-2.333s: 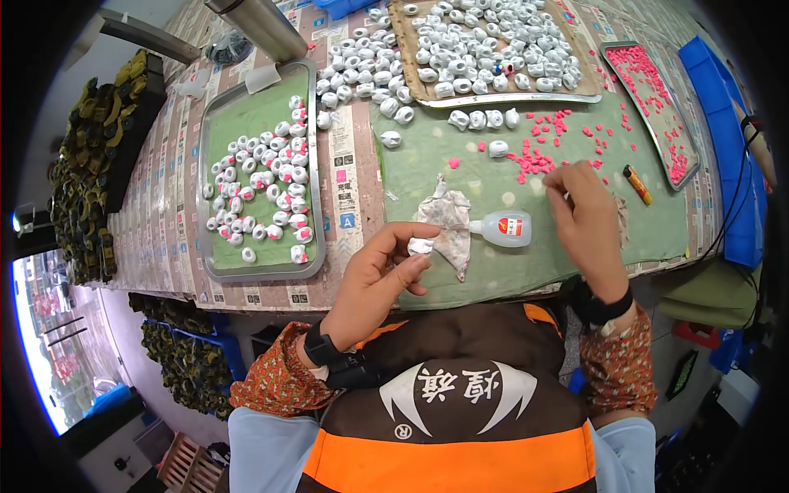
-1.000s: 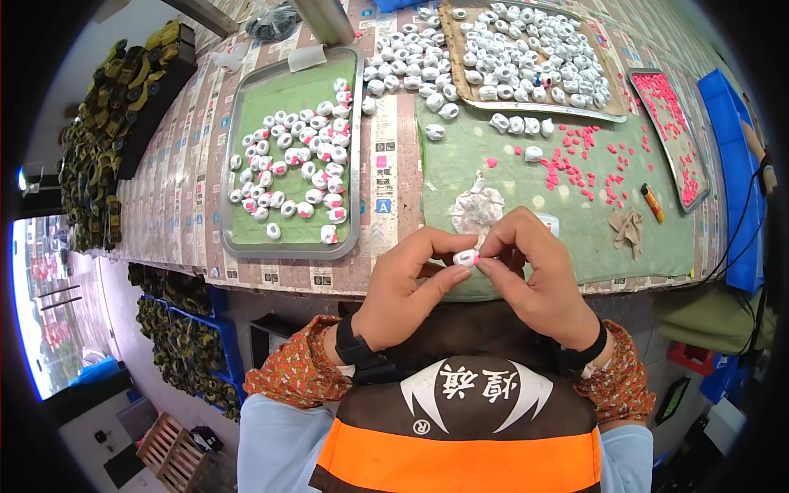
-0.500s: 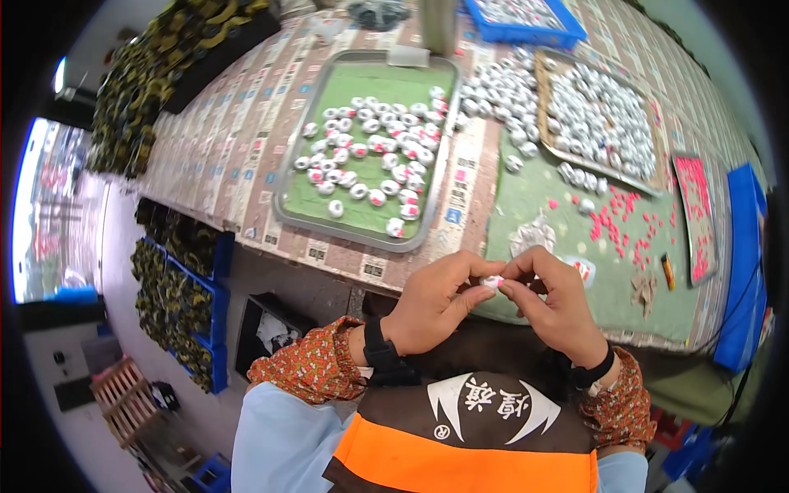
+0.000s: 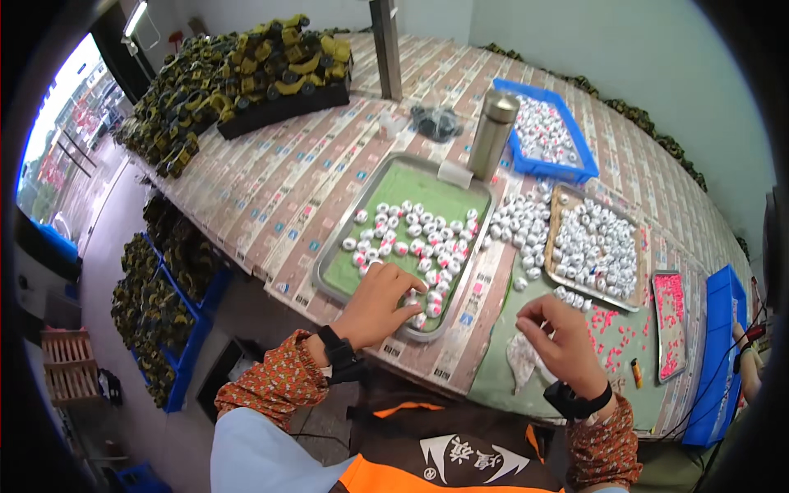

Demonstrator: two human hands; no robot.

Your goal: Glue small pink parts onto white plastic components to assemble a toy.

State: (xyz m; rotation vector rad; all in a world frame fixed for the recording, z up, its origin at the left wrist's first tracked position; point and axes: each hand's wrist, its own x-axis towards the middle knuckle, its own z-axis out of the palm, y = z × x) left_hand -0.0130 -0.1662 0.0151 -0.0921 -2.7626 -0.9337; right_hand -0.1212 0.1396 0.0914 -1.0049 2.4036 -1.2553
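Observation:
My left hand (image 4: 380,304) reaches over the near edge of a metal tray (image 4: 327,261) with a green lining. Its thumb and fingers are apart, beside small round white pieces with pink spots (image 4: 434,297) in the tray. My right hand (image 4: 567,341) hovers above the green mat (image 4: 493,374), fingers curled and thumb drawn in towards them. Anything small in that pinch is hidden. Below it lies a crumpled whitish cloth (image 4: 520,360). Small loose pink bits (image 4: 610,335) are scattered on the mat to its right.
A second tray (image 4: 604,301) full of white pieces stands beyond my right hand, next to a loose pile (image 4: 519,222). Behind are a steel flask (image 4: 493,131) and a blue crate (image 4: 588,171). A narrow tray of pink bits (image 4: 670,320) and an orange lighter (image 4: 636,374) lie right.
My hands have parted from around a small white and pink piece. The left has moved left to the tray, the right slightly right. The view now takes in more of the far table.

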